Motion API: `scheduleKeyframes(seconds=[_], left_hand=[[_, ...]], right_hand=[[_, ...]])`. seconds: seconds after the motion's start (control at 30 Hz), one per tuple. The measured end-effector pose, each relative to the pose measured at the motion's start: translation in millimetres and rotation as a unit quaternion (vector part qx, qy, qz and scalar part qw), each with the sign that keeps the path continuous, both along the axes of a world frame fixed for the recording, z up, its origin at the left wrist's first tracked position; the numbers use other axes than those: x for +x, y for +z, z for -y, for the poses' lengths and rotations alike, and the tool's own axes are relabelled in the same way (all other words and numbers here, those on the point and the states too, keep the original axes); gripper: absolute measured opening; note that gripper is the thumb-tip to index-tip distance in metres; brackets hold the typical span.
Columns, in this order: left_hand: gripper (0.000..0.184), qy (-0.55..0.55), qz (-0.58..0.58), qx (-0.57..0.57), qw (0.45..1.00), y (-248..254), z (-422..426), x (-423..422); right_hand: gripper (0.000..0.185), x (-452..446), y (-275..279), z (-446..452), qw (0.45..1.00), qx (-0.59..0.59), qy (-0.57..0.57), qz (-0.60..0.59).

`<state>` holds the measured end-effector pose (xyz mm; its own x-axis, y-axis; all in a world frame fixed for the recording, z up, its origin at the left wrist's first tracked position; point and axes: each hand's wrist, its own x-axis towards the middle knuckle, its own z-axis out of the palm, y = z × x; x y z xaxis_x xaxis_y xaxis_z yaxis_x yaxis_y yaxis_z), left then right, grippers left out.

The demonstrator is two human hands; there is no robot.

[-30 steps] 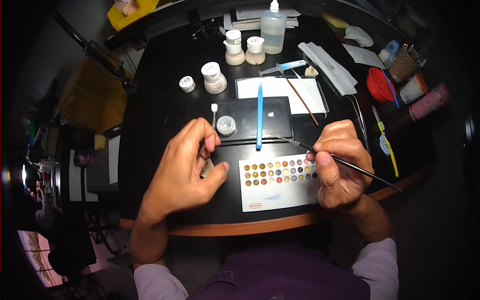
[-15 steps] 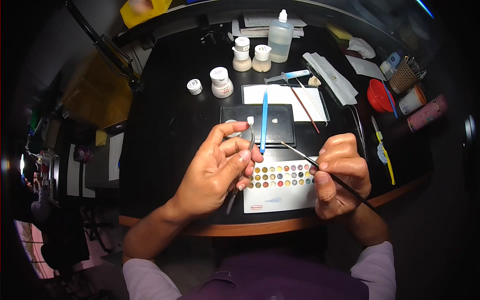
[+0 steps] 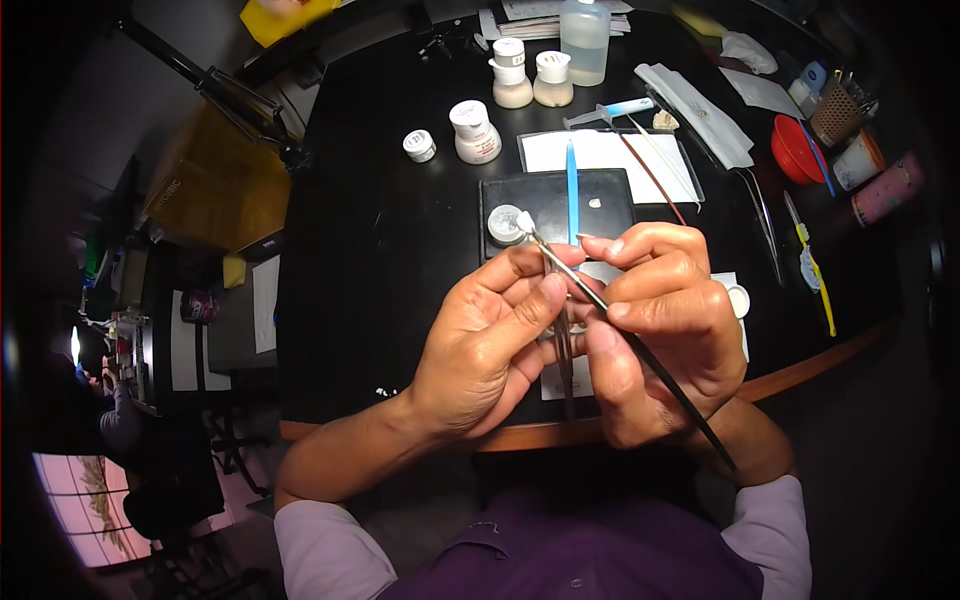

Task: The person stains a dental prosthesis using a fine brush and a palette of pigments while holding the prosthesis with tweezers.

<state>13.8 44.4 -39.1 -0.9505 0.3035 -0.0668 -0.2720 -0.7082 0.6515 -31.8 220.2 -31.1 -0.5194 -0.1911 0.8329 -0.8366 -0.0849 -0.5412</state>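
My left hand (image 3: 495,345) pinches metal tweezers (image 3: 563,350) that carry a small white tooth-shaped piece (image 3: 525,221) at their upper end. In my right hand (image 3: 670,330) is a thin dark-handled brush (image 3: 660,370), slanting up to the left with its tip close to the white piece; whether they touch I cannot tell. Both hands are close together over the paint palette (image 3: 728,283), hiding most of it. Behind them lies a black slab (image 3: 612,222) with a small glass jar (image 3: 507,224), a blue stick (image 3: 573,190) and another small white piece (image 3: 595,203).
White-lidded jars (image 3: 476,135) and a clear bottle (image 3: 585,45) stand at the back. A syringe (image 3: 615,110) lies near a white pad (image 3: 550,152). On the right are a red bowl (image 3: 795,150), long tweezers (image 3: 765,225) and a yellow tool (image 3: 820,280). Another person (image 3: 120,415) is far left.
My left hand has picked up the tweezers with the white piece and moved toward my right hand. The brush tip has come up to the piece. The view has shifted.
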Motion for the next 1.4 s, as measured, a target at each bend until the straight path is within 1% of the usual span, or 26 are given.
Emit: scheduleKeyframes(seconds=[0.03, 0.07, 0.17, 0.33, 0.53, 0.63, 0.7, 0.73, 0.87, 0.9, 0.97, 1.03, 1.4], left_hand=[[0.031, -0.012, -0.008, 0.016, 1.0, -1.1, 0.6, -0.1], [0.029, -0.009, -0.003, 0.011, 1.0, -0.6, -0.3, 0.4], [0.028, -0.003, 0.0, -0.009, 1.0, 1.4, -2.0, -0.2], [0.026, -0.017, 0.006, -0.008, 1.0, -1.2, -2.6, -0.5], [0.024, -0.033, 0.006, -0.004, 0.999, -2.3, -2.6, 0.9], [0.023, -0.044, 0.008, -0.011, 0.999, 2.7, -2.6, 0.6], [0.024, -0.047, 0.008, -0.005, 0.999, -0.3, -2.5, 1.0], [0.022, -0.063, 0.007, 0.004, 0.998, -1.0, 0.0, 0.2], [0.017, -0.056, -0.016, 0.011, 0.998, 2.1, -3.1, -2.4], [0.018, -0.055, -0.003, 0.023, 0.998, -0.5, -2.9, -2.0], [0.019, -0.065, -0.014, 0.028, 0.997, 1.0, -2.2, -3.6], [0.021, -0.057, 0.003, 0.019, 0.998, -0.7, -2.2, -2.6], [0.023, -0.045, -0.002, -0.004, 0.999, -6.2, -1.0, -1.0]], right_hand=[[0.021, 0.3, 0.4, -1.9, 1.0, 0.002, -0.002, 0.002], [0.021, 0.5, 0.7, -3.7, 1.0, 0.004, -0.003, 0.004], [0.021, -0.3, -4.7, -5.2, 1.0, 0.012, -0.02, -0.006], [0.022, -2.0, -10.1, -5.7, 0.999, 0.013, -0.036, -0.014], [0.022, -0.8, -2.0, -13.5, 0.999, 0.025, -0.018, -0.019], [0.025, 1.1, -0.8, -16.9, 0.998, 0.058, -0.026, -0.021], [0.029, 2.3, -1.3, -16.6, 0.998, 0.06, -0.024, -0.022], [0.028, 2.2, -0.4, -14.8, 0.997, 0.062, -0.031, -0.025], [0.025, 3.0, 2.1, -15.5, 0.995, 0.069, -0.064, -0.042], [0.026, 3.6, 3.1, -15.7, 0.994, 0.073, -0.068, -0.04], [0.028, 2.8, 4.1, -15.0, 0.993, 0.077, -0.072, -0.045], [0.03, 2.9, 2.7, -15.3, 0.993, 0.079, -0.072, -0.042], [0.03, 1.5, 1.6, -16.6, 0.993, 0.09, -0.067, -0.045]])
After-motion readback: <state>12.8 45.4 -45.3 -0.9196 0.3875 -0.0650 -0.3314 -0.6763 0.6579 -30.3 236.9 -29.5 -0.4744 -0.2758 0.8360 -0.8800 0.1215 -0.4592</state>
